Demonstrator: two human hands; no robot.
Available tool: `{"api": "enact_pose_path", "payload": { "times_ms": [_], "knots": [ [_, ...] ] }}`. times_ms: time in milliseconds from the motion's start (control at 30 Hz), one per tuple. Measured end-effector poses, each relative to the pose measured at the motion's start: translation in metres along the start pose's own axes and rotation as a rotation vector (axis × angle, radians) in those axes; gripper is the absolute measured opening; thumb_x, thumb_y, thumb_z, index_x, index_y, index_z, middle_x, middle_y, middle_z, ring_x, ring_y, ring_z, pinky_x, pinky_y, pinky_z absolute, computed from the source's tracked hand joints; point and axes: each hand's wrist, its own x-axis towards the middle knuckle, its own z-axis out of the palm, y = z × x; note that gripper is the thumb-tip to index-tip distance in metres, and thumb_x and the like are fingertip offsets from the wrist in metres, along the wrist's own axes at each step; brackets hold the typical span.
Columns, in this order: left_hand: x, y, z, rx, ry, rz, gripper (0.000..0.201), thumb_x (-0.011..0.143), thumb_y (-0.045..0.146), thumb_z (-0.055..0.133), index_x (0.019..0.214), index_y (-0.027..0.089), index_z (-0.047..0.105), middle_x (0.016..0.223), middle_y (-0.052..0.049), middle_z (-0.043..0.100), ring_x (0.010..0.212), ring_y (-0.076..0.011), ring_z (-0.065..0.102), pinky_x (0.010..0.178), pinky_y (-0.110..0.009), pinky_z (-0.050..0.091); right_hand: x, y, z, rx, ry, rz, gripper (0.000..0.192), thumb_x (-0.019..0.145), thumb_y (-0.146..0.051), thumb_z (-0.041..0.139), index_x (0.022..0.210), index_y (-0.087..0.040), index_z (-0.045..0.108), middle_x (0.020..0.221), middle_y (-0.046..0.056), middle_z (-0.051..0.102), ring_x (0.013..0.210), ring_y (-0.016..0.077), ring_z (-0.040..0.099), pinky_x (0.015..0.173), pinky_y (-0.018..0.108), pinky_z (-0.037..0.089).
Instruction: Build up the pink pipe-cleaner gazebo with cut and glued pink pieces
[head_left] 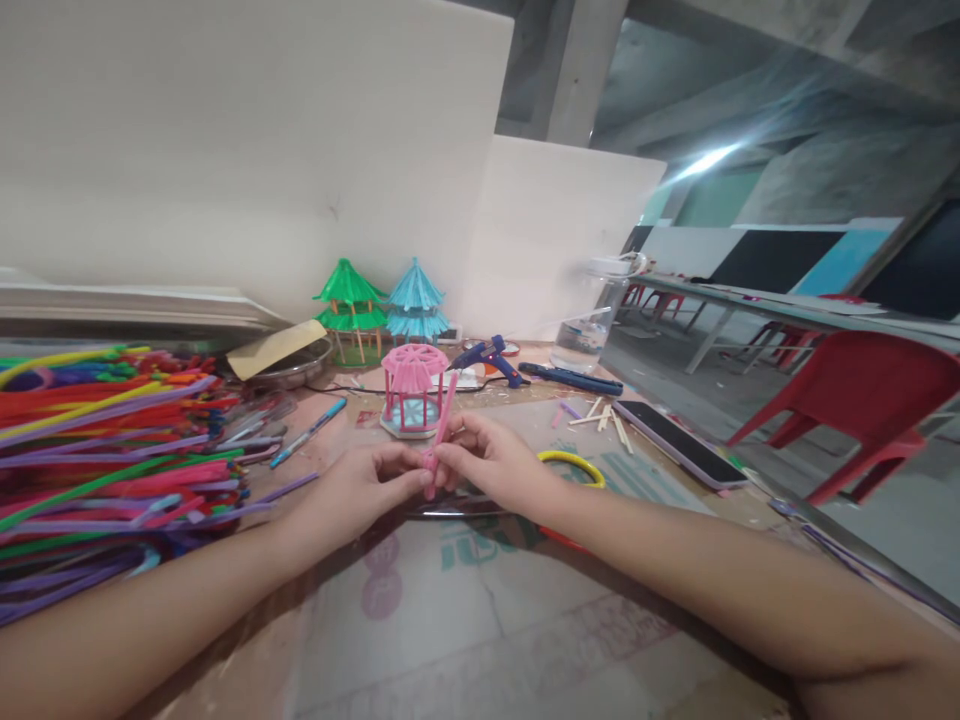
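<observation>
Presently, both hands grip one pink stem, low over the worktable [232, 660].
Left hand [390, 480]: thumb and fingertips pinched together on the lower part of the pink stem [446, 410]; right hand [484, 465]: fingers curled, thumb and forefinger closed against it slightly higher. The stem is tilted, its upper end leaning right and passing beside the pink model [415, 362] in view; contact between them cannot be determined. That model stands upright on a white-edged base just beyond the hands. A shiny rim [457, 512] shows beneath the fingers, its contents mostly hidden. Noted behind: a green model [347, 287], a blue model [416, 290] and a glue gun [491, 358]. Noted left: a heap of coloured stems [112, 450]. Noted right: short pale sticks [602, 415] and a phone [679, 443].
</observation>
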Motion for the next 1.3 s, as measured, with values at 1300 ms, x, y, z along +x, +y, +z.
{"api": "enact_pose_path", "payload": {
  "times_ms": [1300],
  "knots": [
    [-0.0020, 0.0028, 0.0038, 0.005, 0.047, -0.055, 0.021, 0.076, 0.037, 0.058, 0.076, 0.018, 0.068, 0.075, -0.001, 0.072, 0.069, -0.0161, 0.065, 0.064, -0.024, 0.049, -0.0027, -0.0026, 0.0012, -0.308, -0.011, 0.069, 0.018, 0.080, -0.033, 0.059, 0.078, -0.017, 0.052, 0.065, -0.001, 0.062, 0.058, 0.0098, 0.053, 0.052, 0.020, 0.039]
  ]
}}
